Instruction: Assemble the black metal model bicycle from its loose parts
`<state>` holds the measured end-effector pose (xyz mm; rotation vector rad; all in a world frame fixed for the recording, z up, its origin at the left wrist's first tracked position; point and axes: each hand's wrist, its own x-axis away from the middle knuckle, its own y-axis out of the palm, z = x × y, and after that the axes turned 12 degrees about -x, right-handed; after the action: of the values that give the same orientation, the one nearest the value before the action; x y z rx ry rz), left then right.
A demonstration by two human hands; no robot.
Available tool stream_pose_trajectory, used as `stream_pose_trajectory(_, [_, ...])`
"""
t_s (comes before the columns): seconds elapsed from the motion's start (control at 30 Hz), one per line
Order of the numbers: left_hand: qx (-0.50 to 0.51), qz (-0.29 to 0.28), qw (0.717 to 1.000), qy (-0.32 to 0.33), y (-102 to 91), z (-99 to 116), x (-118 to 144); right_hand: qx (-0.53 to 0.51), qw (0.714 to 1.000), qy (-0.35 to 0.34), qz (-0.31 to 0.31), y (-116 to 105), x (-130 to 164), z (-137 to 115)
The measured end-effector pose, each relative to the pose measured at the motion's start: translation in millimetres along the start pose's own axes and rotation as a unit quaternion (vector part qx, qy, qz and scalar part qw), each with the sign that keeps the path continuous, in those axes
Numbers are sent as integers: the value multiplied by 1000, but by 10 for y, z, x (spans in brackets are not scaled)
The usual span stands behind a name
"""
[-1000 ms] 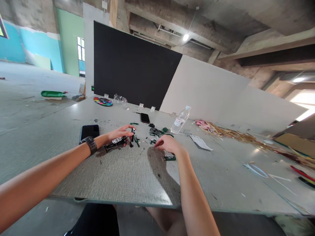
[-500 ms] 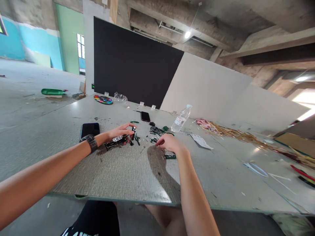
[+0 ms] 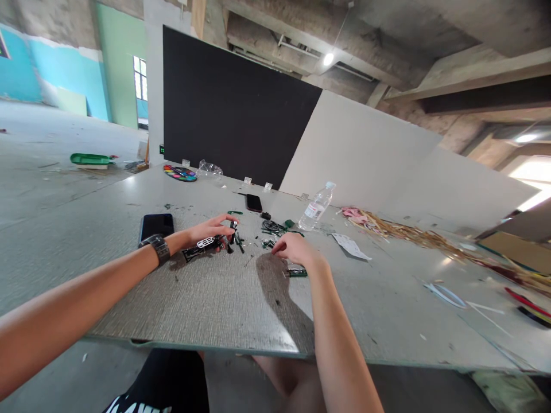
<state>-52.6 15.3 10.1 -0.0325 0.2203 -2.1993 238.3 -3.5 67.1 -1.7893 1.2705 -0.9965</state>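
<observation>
Black-and-white model assembly (image 3: pixel 206 244) clasped in the left hand (image 3: pixel 210 230), right hand (image 3: pixel 297 250) beside small dark-green parts (image 3: pixel 267 244), fingertips bunched, grip unclear.

We look across a grey, streaked surface (image 3: pixel 206 304) in an unfinished room. Along its far edge we see an upright black panel (image 3: pixel 232 109) and a pale grey panel (image 3: pixel 365 149), meeting at a slanting seam (image 3: pixel 301 139). Beyond the left edge we have dusty concrete floor (image 3: pixel 34 155), a turquoise wall (image 3: pixel 69 80) with bare concrete (image 3: pixel 60 20) above it, a light-green wall (image 3: pixel 118 69) and a gridded window (image 3: pixel 140 77). Over the far edge we see concrete beams (image 3: pixel 451 83) and a lit hanging bulb (image 3: pixel 328 59); past the far right corner, a second lamp (image 3: pixel 526 138) and glaring white light (image 3: pixel 534 170).
</observation>
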Motion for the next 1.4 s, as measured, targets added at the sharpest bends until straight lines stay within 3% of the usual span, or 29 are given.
stream_pose_trajectory(1.1, [-83, 8, 997, -2, 18, -32, -20, 7, 999, -31, -15, 43, -5, -92])
stream_pose_trajectory(1.4, [-123, 11, 992, -3, 52, 86, 51, 3, 999, -27, -18, 70, 25, -168])
